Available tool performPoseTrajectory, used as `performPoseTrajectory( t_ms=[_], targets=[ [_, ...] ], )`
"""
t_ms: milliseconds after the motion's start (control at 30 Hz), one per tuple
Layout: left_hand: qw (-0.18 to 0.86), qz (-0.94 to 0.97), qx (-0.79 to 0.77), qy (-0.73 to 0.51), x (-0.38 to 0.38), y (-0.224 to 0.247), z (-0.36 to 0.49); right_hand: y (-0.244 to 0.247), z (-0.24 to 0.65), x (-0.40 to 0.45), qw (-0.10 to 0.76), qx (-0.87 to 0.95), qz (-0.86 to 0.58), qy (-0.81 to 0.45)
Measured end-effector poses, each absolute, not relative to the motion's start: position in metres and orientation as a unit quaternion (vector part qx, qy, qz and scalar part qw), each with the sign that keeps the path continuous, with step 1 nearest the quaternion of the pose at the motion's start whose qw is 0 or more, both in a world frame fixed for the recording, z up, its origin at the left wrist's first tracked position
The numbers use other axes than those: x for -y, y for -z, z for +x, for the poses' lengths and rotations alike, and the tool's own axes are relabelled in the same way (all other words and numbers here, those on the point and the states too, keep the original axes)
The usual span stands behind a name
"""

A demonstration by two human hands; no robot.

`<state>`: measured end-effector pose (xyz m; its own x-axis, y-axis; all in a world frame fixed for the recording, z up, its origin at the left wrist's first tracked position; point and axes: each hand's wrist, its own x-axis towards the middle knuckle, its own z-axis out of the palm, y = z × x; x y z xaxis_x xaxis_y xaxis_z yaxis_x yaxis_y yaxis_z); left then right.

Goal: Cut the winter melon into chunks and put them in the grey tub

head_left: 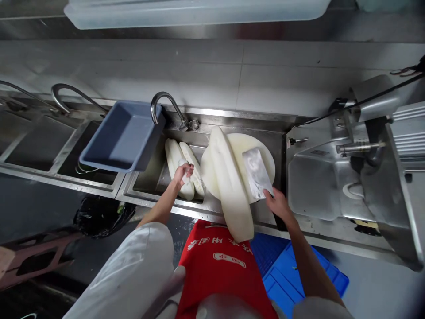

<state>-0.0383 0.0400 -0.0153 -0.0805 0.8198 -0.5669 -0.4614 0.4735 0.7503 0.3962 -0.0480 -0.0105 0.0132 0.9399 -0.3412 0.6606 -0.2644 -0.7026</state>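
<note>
My right hand [278,204] is closed round the handle of a cleaver [257,173]. Its broad blade lies over the right part of a round white cutting board [268,153]. Across that board rests a long, peeled pale gourd, perhaps a winter melon [230,184], its near end jutting past the counter edge toward my red apron [212,266]. Over the sink [149,175], my left hand [182,173] is closed on something small and whitish that I cannot make out. Beneath it, long pale gourd pieces [171,155] lie in the sink, partly hidden by the hand.
A blue-grey tub [116,137] straddles the sinks at left, beside a curved faucet [166,99]. A slicing machine [365,168] stands on the right. Below are a black-lined bin [99,217] and a blue plastic crate [299,274]. A shelf with a translucent container [199,13] hangs above.
</note>
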Motion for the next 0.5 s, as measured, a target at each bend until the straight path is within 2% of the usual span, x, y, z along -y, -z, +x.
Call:
performPoseTrajectory(
  t_ms=[100, 233, 333, 500],
  targets=[
    [0.662, 0.142, -0.550, -0.490, -0.006, 0.025, -0.046, -0.005, 0.334, 0.000, 0.122, 0.663, -0.683, -0.282],
    [0.644, 0.107, -0.539, -0.532, 0.023, 0.027, -0.055, -0.013, 0.280, -0.048, 0.119, 0.695, -0.660, -0.260],
    [0.647, 0.091, -0.514, -0.555, 0.034, 0.028, -0.061, -0.002, 0.282, -0.083, 0.156, 0.646, -0.671, -0.327],
    [0.665, 0.103, -0.504, -0.542, 0.041, 0.039, -0.069, 0.023, 0.317, -0.110, 0.196, 0.521, -0.637, -0.533]
  ],
)
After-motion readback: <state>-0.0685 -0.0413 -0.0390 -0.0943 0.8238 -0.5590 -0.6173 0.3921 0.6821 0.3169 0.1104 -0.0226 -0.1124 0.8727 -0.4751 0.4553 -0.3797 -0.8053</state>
